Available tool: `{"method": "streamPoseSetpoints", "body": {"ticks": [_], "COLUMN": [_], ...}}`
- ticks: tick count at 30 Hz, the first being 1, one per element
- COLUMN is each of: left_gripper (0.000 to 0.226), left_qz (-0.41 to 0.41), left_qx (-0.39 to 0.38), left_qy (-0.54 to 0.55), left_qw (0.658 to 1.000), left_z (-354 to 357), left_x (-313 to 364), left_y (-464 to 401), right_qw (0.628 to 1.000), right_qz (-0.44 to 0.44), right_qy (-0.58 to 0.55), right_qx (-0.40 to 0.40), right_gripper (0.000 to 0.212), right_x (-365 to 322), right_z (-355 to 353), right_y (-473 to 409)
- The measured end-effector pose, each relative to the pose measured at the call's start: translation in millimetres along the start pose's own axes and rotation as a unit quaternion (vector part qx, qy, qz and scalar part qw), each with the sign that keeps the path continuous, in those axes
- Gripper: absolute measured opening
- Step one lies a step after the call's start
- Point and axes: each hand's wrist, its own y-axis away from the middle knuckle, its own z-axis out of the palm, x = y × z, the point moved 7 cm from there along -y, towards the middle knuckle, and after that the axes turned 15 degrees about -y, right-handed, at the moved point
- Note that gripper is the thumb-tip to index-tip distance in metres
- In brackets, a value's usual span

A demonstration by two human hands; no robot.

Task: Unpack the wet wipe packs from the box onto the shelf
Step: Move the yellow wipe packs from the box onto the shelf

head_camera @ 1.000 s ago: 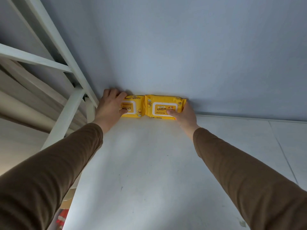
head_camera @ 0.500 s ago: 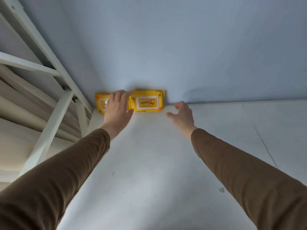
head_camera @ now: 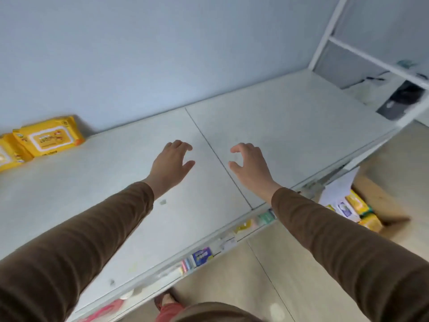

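Observation:
Two yellow wet wipe packs lie side by side at the back left of the white shelf top (head_camera: 290, 126), against the blue wall: one in full view (head_camera: 48, 135), the other (head_camera: 9, 154) cut off by the frame's left edge. My left hand (head_camera: 171, 163) and my right hand (head_camera: 249, 166) hover over the middle of the shelf, fingers loosely curled, holding nothing. The cardboard box (head_camera: 380, 205) stands on the floor at the lower right, with several yellow packs (head_camera: 358, 205) inside.
A seam (head_camera: 216, 154) splits the shelf top into two panels. Lower shelves under the front edge hold small coloured goods (head_camera: 202, 256). A white frame upright (head_camera: 325, 31) stands at the right, with dark items (head_camera: 404, 98) behind it. The floor is beige tile.
Both hands have let go of the two packs and drawn back to the right over the middle of the shelf. The view has swung right and down, bringing the box into sight.

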Motion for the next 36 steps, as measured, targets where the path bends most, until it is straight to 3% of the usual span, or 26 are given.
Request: {"method": "streamPoseSetpoints", "body": {"ticks": [8, 13, 16, 26, 36], "left_gripper": [0.036, 0.033, 0.035, 0.036, 0.041], "left_qz": [0.139, 0.227, 0.26, 0.212, 0.107], "left_qx": [0.037, 0.045, 0.008, -0.193, -0.311], "left_qy": [0.063, 0.081, 0.078, 0.113, 0.079], "left_qw": [0.988, 0.97, 0.963, 0.951, 0.941], "left_z": [20.7, 47.6, 84.2, 242.5, 349.9], "left_x": [259.9, 372.1, 424.0, 534.5, 609.4], "left_y": [1.8, -0.4, -11.3, -49.5, -49.5], "right_qw": [0.995, 0.987, 0.979, 0.926, 0.897], "right_qz": [0.074, 0.128, 0.175, 0.362, 0.426], "right_qy": [0.01, -0.025, -0.049, -0.099, -0.099], "right_qx": [0.067, 0.098, 0.095, 0.05, -0.058], "right_gripper": [0.025, 0.025, 0.025, 0.024, 0.02], "right_x": [143.0, 223.6, 277.6, 475.4, 632.3], "right_z": [-175.1, -230.5, -249.0, -301.9, -321.8], "right_y": [111.8, 143.5, 149.3, 165.2, 189.6]}}
